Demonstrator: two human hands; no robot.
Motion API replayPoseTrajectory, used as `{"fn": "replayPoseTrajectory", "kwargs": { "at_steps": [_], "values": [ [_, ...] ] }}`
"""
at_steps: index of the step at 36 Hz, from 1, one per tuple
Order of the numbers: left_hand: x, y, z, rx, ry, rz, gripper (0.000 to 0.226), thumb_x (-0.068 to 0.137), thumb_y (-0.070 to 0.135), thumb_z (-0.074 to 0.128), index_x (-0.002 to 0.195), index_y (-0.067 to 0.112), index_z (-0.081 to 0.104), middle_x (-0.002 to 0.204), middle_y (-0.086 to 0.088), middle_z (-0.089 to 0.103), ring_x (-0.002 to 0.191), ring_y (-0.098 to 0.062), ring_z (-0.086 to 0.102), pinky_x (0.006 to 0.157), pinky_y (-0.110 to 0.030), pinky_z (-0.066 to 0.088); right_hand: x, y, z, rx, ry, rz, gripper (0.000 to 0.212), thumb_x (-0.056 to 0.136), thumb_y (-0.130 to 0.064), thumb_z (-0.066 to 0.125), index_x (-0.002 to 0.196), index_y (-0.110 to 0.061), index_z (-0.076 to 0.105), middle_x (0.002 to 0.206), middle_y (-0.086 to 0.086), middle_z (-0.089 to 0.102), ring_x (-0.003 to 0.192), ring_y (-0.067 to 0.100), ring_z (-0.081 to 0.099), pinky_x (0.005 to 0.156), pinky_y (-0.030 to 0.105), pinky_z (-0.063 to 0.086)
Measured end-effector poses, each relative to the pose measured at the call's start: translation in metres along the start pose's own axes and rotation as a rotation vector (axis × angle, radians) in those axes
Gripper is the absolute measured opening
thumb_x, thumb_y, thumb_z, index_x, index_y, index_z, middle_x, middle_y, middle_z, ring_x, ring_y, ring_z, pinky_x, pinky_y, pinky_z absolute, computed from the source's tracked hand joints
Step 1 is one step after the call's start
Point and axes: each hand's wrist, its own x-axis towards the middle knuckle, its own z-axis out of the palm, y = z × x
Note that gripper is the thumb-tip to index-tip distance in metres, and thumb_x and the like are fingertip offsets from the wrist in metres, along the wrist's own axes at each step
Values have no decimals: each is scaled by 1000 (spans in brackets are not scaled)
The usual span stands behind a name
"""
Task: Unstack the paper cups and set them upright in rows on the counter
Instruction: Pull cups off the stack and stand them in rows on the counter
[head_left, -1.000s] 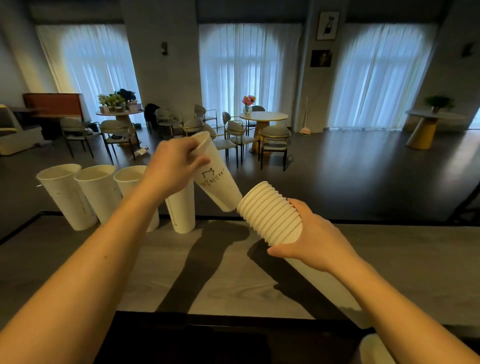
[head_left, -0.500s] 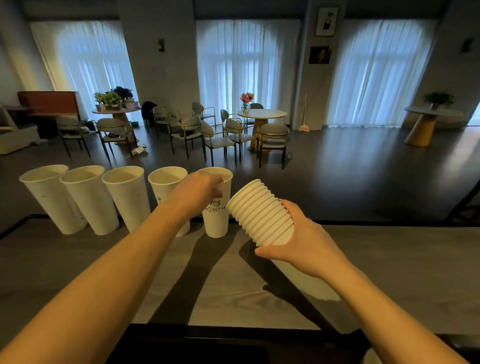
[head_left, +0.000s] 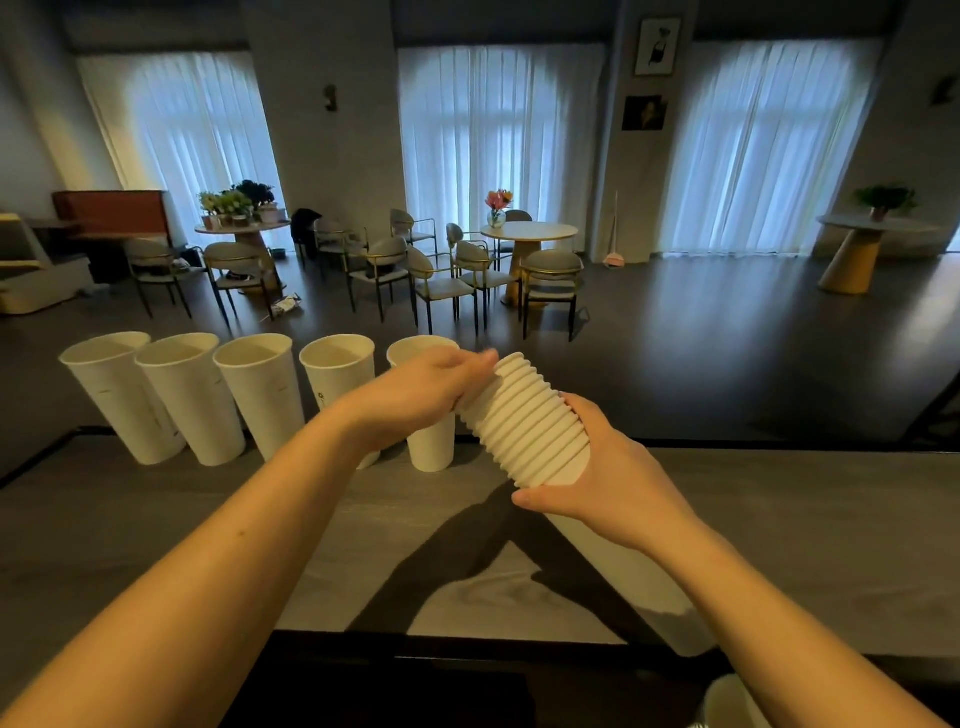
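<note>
Several tall white paper cups stand upright in a row along the far edge of the grey counter (head_left: 156, 525), from the leftmost cup (head_left: 122, 397) to the rightmost cup (head_left: 431, 447), which my left arm partly hides. My right hand (head_left: 613, 478) holds a tilted stack of nested white cups (head_left: 524, 421) from below, rims pointing up and left. My left hand (head_left: 431, 387) is closed around the rim of the top cup of that stack.
Beyond the counter's far edge lies a dark floor with round tables (head_left: 527, 234) and chairs (head_left: 550, 280). Another white cup rim (head_left: 727, 701) shows at the bottom right. A dark ledge (head_left: 441, 670) runs along the counter's near edge.
My left hand set a cup upright at the right end of the row, let go of it, and moved right to the top of the stack. The stack barely shifted.
</note>
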Motion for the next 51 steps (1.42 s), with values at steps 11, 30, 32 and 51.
{"fn": "replayPoseTrajectory", "kwargs": {
  "at_steps": [11, 30, 32, 51],
  "values": [
    [-3, 32, 16, 1, 222, -24, 9, 84, 29, 72, 93, 29, 70, 92, 11, 70, 86, -3, 64, 74, -23, 47, -17, 23, -21, -108, 11, 10, 118, 54, -72, 78, 148, -52, 10, 127, -12, 52, 110, 11, 55, 88, 44, 56],
    [52, -1, 64, 917, 285, 51, 25, 94, 22, 60, 118, 16, 61, 115, -12, 67, 96, -27, 65, 65, -30, 49, -18, 66, -44, -171, 95, 157, 116, 60, -66, 82, 148, -47, 9, 126, -6, 50, 109, 15, 54, 86, 46, 58],
    [59, -6, 63, 945, 298, 49, 29, 93, 25, 60, 121, 16, 59, 118, -13, 66, 98, -28, 64, 70, -34, 52, -17, 67, -41, -154, 93, 146, 115, 59, -67, 82, 148, -48, 10, 125, -7, 50, 109, 14, 54, 85, 45, 58],
    [58, 18, 65, 555, 570, 381, 35, 97, 31, 53, 127, 14, 60, 114, -3, 68, 107, -18, 62, 92, -32, 46, -14, 67, -38, -99, 88, 125, 115, 55, -71, 78, 148, -48, 13, 126, -8, 52, 108, 14, 56, 85, 45, 58]
  ]
}}
